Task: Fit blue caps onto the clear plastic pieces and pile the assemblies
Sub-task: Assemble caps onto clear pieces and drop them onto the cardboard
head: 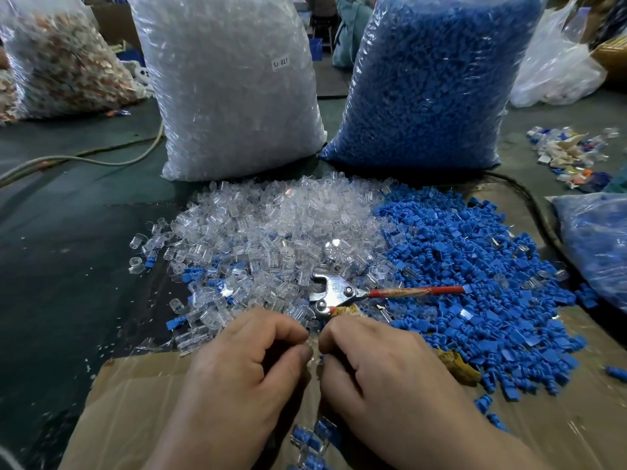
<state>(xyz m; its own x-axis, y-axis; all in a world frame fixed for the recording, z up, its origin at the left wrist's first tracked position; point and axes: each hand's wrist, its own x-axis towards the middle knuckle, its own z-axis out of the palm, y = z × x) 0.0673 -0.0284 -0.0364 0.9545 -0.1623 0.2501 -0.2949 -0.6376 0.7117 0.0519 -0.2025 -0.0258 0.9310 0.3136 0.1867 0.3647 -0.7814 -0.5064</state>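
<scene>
A heap of clear plastic pieces (271, 232) lies on the table, with a heap of blue caps (475, 283) to its right. My left hand (244, 364) and my right hand (380, 368) meet at the near edge of the heaps, fingertips pinched together on a small clear plastic piece (314, 347) between them. Whether a blue cap is in my right fingers is hidden. Several finished assemblies (312, 439), clear with blue inside, lie below my hands on the cardboard (135, 401).
Metal pliers with red handles (342, 293) lie on the heaps just beyond my hands. Behind stand a big bag of clear pieces (230, 83) and a big bag of blue caps (431, 79). Another bag (597, 245) sits right, a cable (84, 157) left.
</scene>
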